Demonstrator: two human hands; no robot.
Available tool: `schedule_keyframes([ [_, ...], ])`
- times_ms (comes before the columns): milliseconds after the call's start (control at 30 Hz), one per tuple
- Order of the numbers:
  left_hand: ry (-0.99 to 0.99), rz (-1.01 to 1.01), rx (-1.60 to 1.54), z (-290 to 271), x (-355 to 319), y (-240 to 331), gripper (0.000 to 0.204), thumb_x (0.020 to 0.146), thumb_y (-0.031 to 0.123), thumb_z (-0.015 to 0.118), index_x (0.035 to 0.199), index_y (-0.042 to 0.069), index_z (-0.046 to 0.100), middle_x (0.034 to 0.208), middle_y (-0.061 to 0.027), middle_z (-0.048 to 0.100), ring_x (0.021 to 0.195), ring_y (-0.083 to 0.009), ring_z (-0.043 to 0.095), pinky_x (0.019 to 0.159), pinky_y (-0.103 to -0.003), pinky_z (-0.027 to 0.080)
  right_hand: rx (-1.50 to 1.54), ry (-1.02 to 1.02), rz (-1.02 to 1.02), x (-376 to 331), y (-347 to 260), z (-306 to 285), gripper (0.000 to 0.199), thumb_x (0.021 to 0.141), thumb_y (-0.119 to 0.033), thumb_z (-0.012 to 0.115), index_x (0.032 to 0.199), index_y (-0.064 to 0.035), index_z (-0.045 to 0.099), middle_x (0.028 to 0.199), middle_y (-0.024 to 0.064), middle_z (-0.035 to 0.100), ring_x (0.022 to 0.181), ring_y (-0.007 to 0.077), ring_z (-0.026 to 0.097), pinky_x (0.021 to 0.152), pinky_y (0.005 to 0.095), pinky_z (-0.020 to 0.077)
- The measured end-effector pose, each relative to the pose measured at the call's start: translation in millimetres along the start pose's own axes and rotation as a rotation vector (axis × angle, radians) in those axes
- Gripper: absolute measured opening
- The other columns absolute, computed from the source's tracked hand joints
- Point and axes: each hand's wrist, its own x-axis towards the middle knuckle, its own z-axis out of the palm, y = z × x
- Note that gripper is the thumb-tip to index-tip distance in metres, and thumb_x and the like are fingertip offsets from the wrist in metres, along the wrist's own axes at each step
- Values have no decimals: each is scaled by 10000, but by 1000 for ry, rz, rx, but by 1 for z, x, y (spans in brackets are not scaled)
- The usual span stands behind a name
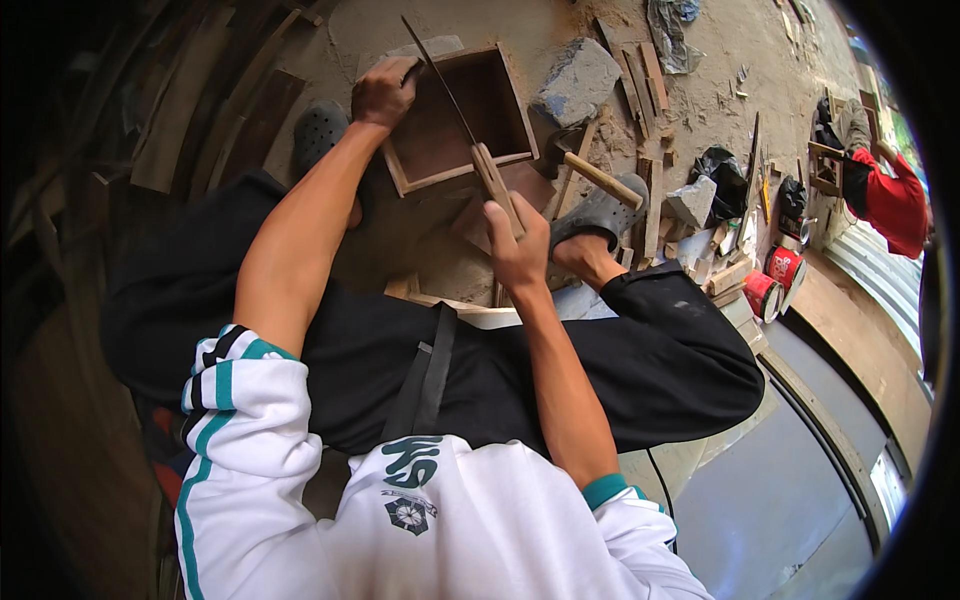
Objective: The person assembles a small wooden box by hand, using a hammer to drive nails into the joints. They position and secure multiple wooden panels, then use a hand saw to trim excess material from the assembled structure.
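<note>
In my right hand (522,240) is the wooden handle of a handsaw (490,180). Its long, thin dark blade is seen nearly edge-on and slants up and left across an open wooden box (515,108). The box has pale edges and a dark inside, and lies on the ground between my feet. My left hand (387,92) is closed on the box's left side, close to the blade; its fingertips are partly hidden. Below the box, a brown board (515,188) lies partly behind my right hand.
A grey concrete block (578,82) stands right of the box. By my right clog (600,215) lies a round wooden stick (603,180). Wood strips (655,205), black plastic bags and red cans (783,266) are at the right; planks (185,110) lean at the left. Another person's red sleeve (895,205) shows far right.
</note>
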Motion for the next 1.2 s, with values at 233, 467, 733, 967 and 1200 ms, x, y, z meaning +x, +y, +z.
schedule_keyframes([
  [233,43,24,-9,-1,3,-2,144,837,207,674,951,125,708,945,-61,700,851,-292,671,737,-384,539,-45,-14,4,-3,-1,1,188,887,-158,604,797,6,581,587,168,526,513,242,560,518,341,424],
  [467,-27,-14,-7,-3,1,-1,210,813,152,650,1013,109,698,1021,-85,690,921,-307,661,791,-393,534,-66,-21,-28,-30,-17,-6,156,885,-148,602,835,-1,590,610,184,539,537,316,589,532,376,440],
  [733,-13,6,-6,0,0,-4,197,822,153,660,1011,112,697,1024,-79,690,908,-307,663,778,-383,538,61,-24,70,-17,-1,-1,213,909,-161,580,783,10,562,586,99,530,552,152,519,534,311,413],
  [967,-24,13,-2,-1,3,-3,188,829,171,670,1009,126,695,1000,-76,691,902,-308,662,773,-388,537,144,-35,95,2,0,11,242,920,-179,564,778,15,545,594,77,483,567,131,448,537,316,383],
  [1200,-15,9,-9,-3,3,-3,178,846,174,658,1006,104,690,1000,-87,689,901,-320,659,772,-393,533,119,-27,72,-37,-12,3,218,919,-176,574,803,8,569,589,84,473,554,139,444,529,328,383],
])
